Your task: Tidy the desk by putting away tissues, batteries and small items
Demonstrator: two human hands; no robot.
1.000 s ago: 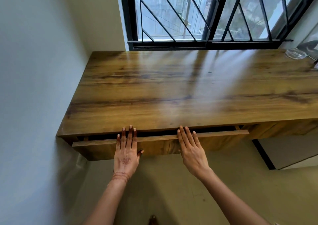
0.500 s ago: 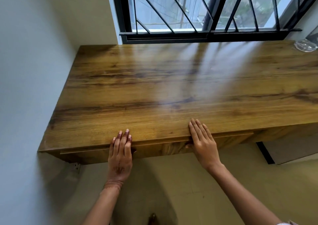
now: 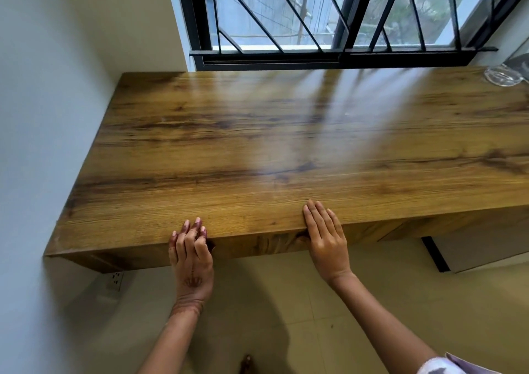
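Note:
A wooden desk [image 3: 286,144] runs under the window, its top bare of tissues, batteries or small items. The drawer front [image 3: 257,244] sits flush with the desk's front edge. My left hand [image 3: 193,256] presses flat against the drawer front at its left part, fingers together, holding nothing. My right hand [image 3: 326,239] lies flat over the desk's front edge to the right, fingertips on the top, palm on the drawer face. What the drawer contains is hidden.
A clear glass dish [image 3: 503,75] stands at the desk's far right corner. A barred window [image 3: 329,30] is behind the desk and a wall [image 3: 43,116] on its left. A wall socket [image 3: 116,280] sits below the desk's left end.
The drawer was open a little a second ago; both hands pushed it in and it is now flush with the desk front.

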